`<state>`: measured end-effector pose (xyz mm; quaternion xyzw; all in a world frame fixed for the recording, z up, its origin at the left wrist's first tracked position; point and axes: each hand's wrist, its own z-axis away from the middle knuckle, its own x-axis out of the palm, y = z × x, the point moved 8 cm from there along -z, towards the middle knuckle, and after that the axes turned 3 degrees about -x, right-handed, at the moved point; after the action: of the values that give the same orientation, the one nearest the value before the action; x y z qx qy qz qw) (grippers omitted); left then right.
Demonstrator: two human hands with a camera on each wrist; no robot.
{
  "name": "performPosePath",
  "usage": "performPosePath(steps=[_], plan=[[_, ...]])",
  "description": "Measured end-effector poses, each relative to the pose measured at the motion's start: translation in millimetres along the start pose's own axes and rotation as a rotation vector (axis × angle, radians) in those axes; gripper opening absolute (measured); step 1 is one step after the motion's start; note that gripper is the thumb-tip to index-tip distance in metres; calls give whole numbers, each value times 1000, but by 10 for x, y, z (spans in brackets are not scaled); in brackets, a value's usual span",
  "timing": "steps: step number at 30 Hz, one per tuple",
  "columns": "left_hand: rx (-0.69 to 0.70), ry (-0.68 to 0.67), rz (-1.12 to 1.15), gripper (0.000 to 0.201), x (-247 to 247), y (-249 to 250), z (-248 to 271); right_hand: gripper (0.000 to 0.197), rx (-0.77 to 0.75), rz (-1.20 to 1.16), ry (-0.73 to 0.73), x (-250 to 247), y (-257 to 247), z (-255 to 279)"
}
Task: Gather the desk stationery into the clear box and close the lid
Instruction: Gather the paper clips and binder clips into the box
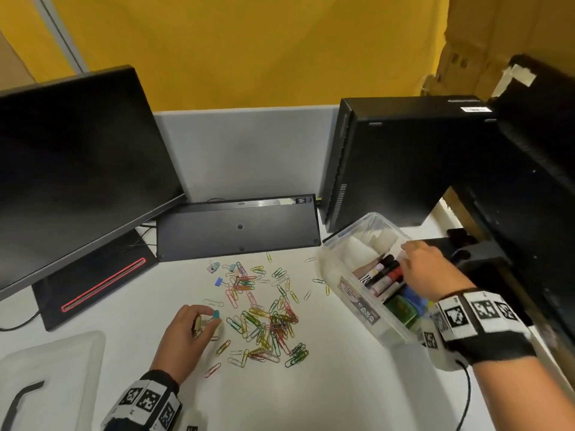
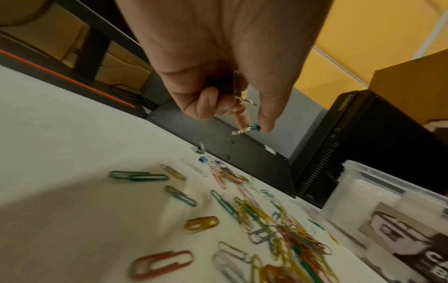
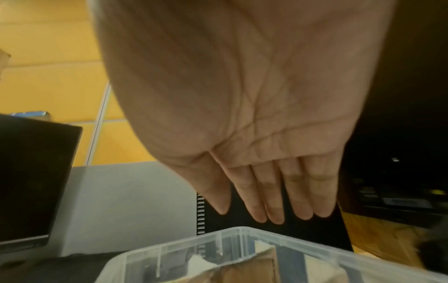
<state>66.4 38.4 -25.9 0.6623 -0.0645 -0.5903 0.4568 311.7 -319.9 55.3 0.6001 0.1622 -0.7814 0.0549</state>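
Observation:
Several coloured paper clips (image 1: 267, 325) (image 2: 286, 227) lie scattered on the white desk, with small binder clips (image 1: 219, 281) beyond them. My left hand (image 1: 199, 325) (image 2: 252, 122) hovers at the pile's left edge, pinching a teal binder clip (image 1: 216, 314) (image 2: 255, 127) between thumb and forefinger, with more clips curled in its other fingers. The clear box (image 1: 339, 269) (image 3: 218, 247) stands at the right, holding markers (image 1: 385, 275), paper pads and coloured items. My right hand (image 1: 420, 269) (image 3: 266, 208) is over the box with straight fingers and an empty palm.
The clear lid (image 1: 53, 374) lies at the front left. An overturned black keyboard (image 1: 239, 225) leans behind the clips. A monitor (image 1: 77, 169) stands at the left and a black computer tower (image 1: 398, 163) right behind the box. More black equipment crowds the right edge.

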Motion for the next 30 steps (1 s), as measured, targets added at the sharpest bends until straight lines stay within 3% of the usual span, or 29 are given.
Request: performPosePath(steps=[5,10,14,19,24,30], plan=[[144,-60,3,12,234,590,-121,53,86,-15,10,247,450,155],[300,-154,-31,16,556,1487,-322,60,133,-47,173,387,612,163],[408,-214,-248,24,931,2239,-541,58,121,-80,300,421,594,208],[526,-279,-535,29,1509,3001,-839,61,140,-1,270,445,592,172],[576,-390,-681,32,1974,3369,-1021,63,142,2,275,453,577,167],[560,-476,-605,39,2124,3412,-1091,65,136,-23,278,456,567,183]])
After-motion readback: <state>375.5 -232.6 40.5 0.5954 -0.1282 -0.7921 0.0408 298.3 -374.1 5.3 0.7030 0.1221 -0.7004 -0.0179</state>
